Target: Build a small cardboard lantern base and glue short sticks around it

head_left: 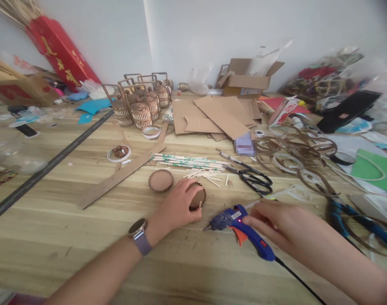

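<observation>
My left hand (pixel 182 203) is closed round the edge of a small round brown base (pixel 198 198) with a ridged rim. A short pale stick (pixel 200 205) shows by its fingertips. Beside it lies a similar round base (pixel 161 181) with a brown cardboard face. My right hand (pixel 272 220) has its fingers curled at the back of a blue hot glue gun (pixel 226 219), thumb against its body. The gun's nozzle points left towards my left hand, its orange trigger faces down and a red light glows. Part of the right hand's grip is hidden.
Short cut sticks (pixel 202 173) and bundled wrapped sticks (pixel 190 161) lie beyond my hands, near black scissors (pixel 253 178). Small lidded bamboo baskets (pixel 140 112) stand behind, left of cardboard sheets (pixel 209 114). Brown strip coils (pixel 291 148) and blue-handled pliers (pixel 349 216) lie right.
</observation>
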{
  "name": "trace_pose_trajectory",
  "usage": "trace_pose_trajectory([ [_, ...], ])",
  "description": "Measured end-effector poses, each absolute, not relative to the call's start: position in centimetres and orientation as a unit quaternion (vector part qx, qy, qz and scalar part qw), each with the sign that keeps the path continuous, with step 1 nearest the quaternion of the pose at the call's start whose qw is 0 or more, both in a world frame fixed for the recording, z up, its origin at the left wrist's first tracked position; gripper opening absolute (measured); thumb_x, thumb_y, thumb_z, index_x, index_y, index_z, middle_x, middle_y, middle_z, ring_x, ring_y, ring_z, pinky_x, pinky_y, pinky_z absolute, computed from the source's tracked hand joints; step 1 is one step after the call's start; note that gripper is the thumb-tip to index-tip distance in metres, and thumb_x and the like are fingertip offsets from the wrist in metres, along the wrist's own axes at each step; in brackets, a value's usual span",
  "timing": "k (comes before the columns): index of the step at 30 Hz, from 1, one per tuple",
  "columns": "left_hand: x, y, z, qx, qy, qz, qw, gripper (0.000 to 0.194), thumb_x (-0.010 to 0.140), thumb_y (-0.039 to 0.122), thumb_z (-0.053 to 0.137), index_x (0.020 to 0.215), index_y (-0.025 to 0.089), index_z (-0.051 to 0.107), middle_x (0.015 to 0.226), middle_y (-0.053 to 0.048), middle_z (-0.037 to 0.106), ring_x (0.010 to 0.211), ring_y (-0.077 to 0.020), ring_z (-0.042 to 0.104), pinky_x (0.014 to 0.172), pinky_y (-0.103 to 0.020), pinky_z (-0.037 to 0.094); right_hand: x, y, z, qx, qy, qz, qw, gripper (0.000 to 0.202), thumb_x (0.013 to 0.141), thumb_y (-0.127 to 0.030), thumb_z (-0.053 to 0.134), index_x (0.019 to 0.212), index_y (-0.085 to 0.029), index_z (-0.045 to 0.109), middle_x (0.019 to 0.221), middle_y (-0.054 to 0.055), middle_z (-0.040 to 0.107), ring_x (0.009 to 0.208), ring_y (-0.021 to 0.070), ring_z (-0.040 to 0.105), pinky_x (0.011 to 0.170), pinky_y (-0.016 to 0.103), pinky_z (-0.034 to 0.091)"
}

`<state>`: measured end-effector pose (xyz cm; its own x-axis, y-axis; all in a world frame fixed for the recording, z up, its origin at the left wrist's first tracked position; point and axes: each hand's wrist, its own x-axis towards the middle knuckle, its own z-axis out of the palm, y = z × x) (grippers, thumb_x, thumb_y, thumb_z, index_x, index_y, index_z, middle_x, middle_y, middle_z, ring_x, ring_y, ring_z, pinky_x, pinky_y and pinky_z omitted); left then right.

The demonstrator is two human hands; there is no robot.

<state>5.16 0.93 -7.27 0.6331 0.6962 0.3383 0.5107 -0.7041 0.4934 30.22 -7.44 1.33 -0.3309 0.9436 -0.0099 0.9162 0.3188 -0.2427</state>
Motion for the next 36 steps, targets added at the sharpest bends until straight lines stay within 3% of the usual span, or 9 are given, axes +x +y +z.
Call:
trace_pose_trajectory([
  [3, 5.2, 0.9, -7.4, 0.885, 0.345, 0.258, 0.174, 0.047, 0.072, 0.014, 0.065, 0.119, 0.017, 0.058, 0.134, -0.015, 0.053, 0.128, -0.0327, 0.048, 0.110, -0.049, 0.041, 30.7, -9.4, 0.1, -0.630, -0.754, 0.184, -0.008, 0.019, 0.088, -0.038, 0.059, 0.079, -0.025, 0.069, 0.076, 0.004, 0.073, 0.064, 0.0227, 0.070, 0.052, 0.029, 0.048],
  [5, 5.2, 0.9, -7.5, 0.886, 0.348, 0.256, 0.169, 0.047, 0.072, 0.015, 0.065, 0.119, 0.018, 0.058, 0.134, -0.014, 0.054, 0.128, -0.0330, 0.048, 0.110, -0.050, 0.041, 30.4, -10.1, -1.2, -0.645, -0.735, 0.208, 0.003, 0.017, 0.083, -0.034, 0.062, 0.093, -0.023, 0.070, 0.089, 0.007, 0.074, 0.077, 0.0250, 0.072, 0.063, 0.031, 0.053],
  [7, 5.1, 0.9, -7.6, 0.887, 0.347, 0.256, 0.163, 0.047, 0.072, 0.015, 0.065, 0.118, 0.019, 0.058, 0.134, -0.015, 0.054, 0.128, -0.0334, 0.048, 0.110, -0.052, 0.041, 30.2, -10.4, -2.4, -0.658, -0.723, 0.207, 0.037, 0.022, 0.084, -0.033, 0.059, 0.099, -0.020, 0.068, 0.094, 0.009, 0.074, 0.082, 0.0258, 0.072, 0.070, 0.033, 0.055],
  [10, 5.0, 1.0, -7.6, 0.888, 0.345, 0.257, 0.161, 0.047, 0.072, 0.015, 0.066, 0.118, 0.017, 0.058, 0.133, -0.016, 0.054, 0.128, -0.0332, 0.049, 0.109, -0.051, 0.042, 30.5, -10.8, -3.1, -0.664, -0.715, 0.205, 0.081, 0.021, 0.086, -0.035, 0.052, 0.088, -0.021, 0.067, 0.083, 0.008, 0.073, 0.074, 0.0248, 0.071, 0.064, 0.032, 0.054],
  [18, 4.4, 1.1, -7.5, 0.883, 0.345, 0.259, 0.183, 0.050, 0.070, 0.014, 0.065, 0.119, 0.017, 0.058, 0.133, -0.014, 0.055, 0.126, -0.0313, 0.050, 0.109, -0.048, 0.043, 31.1, -10.5, -1.1, -0.687, -0.636, 0.168, 0.310, 0.030, 0.077, -0.049, 0.063, 0.092, -0.024, 0.068, 0.087, 0.007, 0.075, 0.072, 0.0243, 0.068, 0.059, 0.032, 0.053],
  [21, 4.3, 1.1, -7.7, 0.884, 0.344, 0.256, 0.186, 0.052, 0.071, 0.015, 0.065, 0.122, 0.018, 0.057, 0.135, -0.014, 0.054, 0.127, -0.0316, 0.049, 0.109, -0.049, 0.042, 30.6, -9.2, -2.1, -0.688, -0.588, 0.227, 0.360, 0.031, 0.073, -0.050, 0.066, 0.089, -0.023, 0.069, 0.079, 0.006, 0.073, 0.068, 0.0242, 0.067, 0.058, 0.033, 0.053],
  [25, 4.3, 1.1, -7.8, 0.884, 0.346, 0.255, 0.184, 0.053, 0.070, 0.015, 0.066, 0.123, 0.017, 0.056, 0.135, -0.014, 0.054, 0.127, -0.0317, 0.049, 0.109, -0.049, 0.042, 29.6, -7.2, -4.1, -0.658, -0.506, 0.408, 0.380, 0.045, 0.067, -0.056, 0.074, 0.095, -0.020, 0.072, 0.088, 0.007, 0.074, 0.080, 0.0254, 0.068, 0.067, 0.033, 0.054],
  [27, 4.3, 1.1, -7.7, 0.884, 0.346, 0.255, 0.185, 0.054, 0.070, 0.014, 0.066, 0.123, 0.017, 0.057, 0.134, -0.014, 0.054, 0.127, -0.0313, 0.049, 0.109, -0.048, 0.042, 29.2, -6.5, -4.9, -0.644, -0.478, 0.453, 0.389, 0.046, 0.066, -0.062, 0.075, 0.082, -0.018, 0.071, 0.077, 0.006, 0.071, 0.074, 0.0232, 0.066, 0.065, 0.032, 0.053],
  [36, 4.2, 1.0, -7.8, 0.884, 0.344, 0.261, 0.178, 0.053, 0.069, 0.013, 0.067, 0.120, 0.016, 0.056, 0.134, -0.016, 0.055, 0.126, -0.0318, 0.050, 0.109, -0.048, 0.043, 30.3, -7.3, -6.2, -0.662, -0.525, 0.409, 0.345, 0.057, 0.071, -0.073, 0.064, 0.081, -0.018, 0.072, 0.069, 0.005, 0.067, 0.064, 0.0201, 0.061, 0.059, 0.031, 0.051],
])
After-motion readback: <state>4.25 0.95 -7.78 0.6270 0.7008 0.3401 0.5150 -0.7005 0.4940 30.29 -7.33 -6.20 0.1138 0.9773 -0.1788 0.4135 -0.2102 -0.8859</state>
